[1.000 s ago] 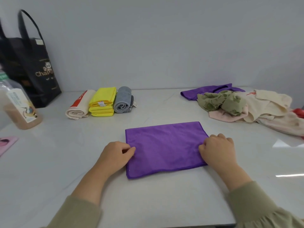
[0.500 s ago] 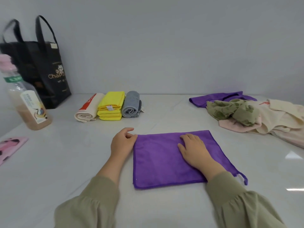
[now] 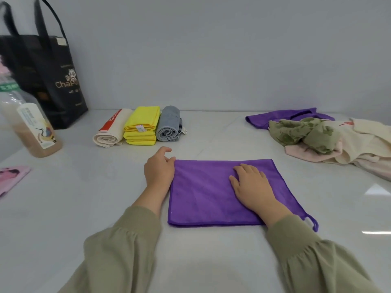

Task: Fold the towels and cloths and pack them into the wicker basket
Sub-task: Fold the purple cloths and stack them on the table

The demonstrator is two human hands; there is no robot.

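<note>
**Your worktop (image 3: 84,197), near to far**
The flat cloth (image 3: 203,199) lies straight before you, your right grip (image 3: 250,185) flat on its right half and your left grip (image 3: 159,170) touching its far left corner. Behind it, to the left, three bundles sit side by side: a rolled towel (image 3: 110,132), a folded stack (image 3: 141,125) to its right, then a second roll (image 3: 169,127). The tote bag (image 3: 48,81) stands far left against the wall, with the bottle (image 3: 27,123) in front of it. The loose heap (image 3: 328,140) lies far right.
</note>
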